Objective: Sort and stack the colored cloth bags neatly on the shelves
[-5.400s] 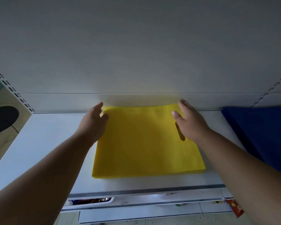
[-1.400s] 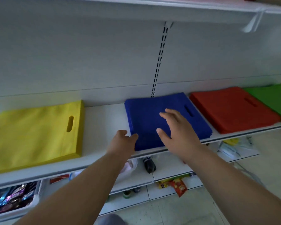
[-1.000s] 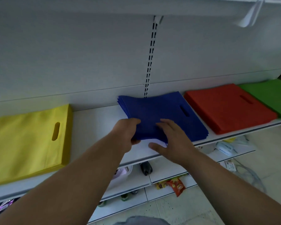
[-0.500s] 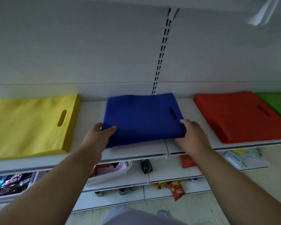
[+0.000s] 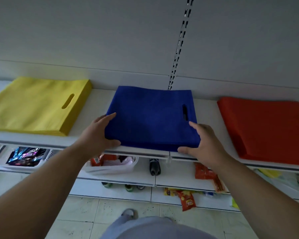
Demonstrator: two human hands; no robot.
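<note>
We note the blue bags [image 5: 151, 118] are matt cloth with a fine, slightly fuzzy weave; the yellow bags [image 5: 36, 104] and red bags [image 5: 266, 128] show the same dull fabric. The shelf [image 5: 97, 107] looks like smooth, painted white metal with a faint sheen. Below, the snack packets [image 5: 186, 199] are glossy. The floor tiles [image 5: 79, 213] are speckled, smooth.

— What am I wearing down there?
— Bare forearms, no sleeves on my left hand [image 5: 97, 135] or right hand [image 5: 203, 144]; grey-blue trousers [image 5: 145, 228] at six o'clock, a pale shoe [image 5: 128, 213].
</note>
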